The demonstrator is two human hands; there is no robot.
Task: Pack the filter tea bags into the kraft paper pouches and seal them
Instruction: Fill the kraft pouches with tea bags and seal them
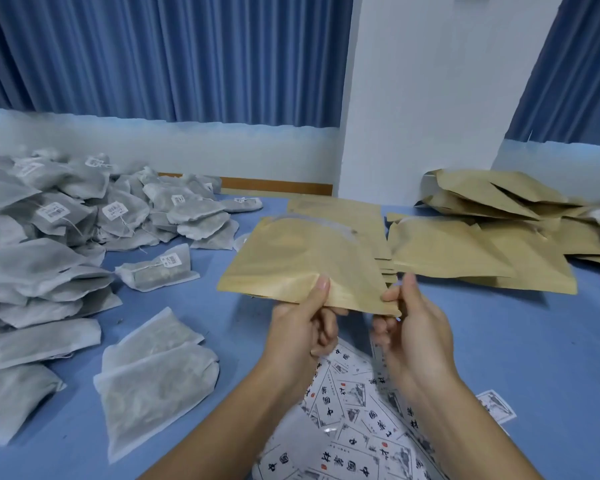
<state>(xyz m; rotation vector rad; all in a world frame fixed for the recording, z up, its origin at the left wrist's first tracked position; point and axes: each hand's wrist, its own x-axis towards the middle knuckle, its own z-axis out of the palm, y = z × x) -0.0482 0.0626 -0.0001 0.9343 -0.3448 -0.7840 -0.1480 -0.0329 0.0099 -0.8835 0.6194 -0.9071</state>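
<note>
Tan kraft paper forms the flat pouch (291, 265) held above the blue table (499, 341), between the heap of grey filter tea bags (66, 220) and the stack of tan pouches (482, 251). The left hand (302, 327) pinches its near edge, thumb on top and fingers curled beneath, and the right hand (413, 327) pinches the near right corner. It looks light, thin and easily creased, so edges and corners seem the best holds; it lies nearly level, its length seemingly running away from the person, with a grey-striped far edge pointing at the wall.

Flat kraft pouch (291, 265) aloft; grey tea bags (66, 216) heaped.
</note>
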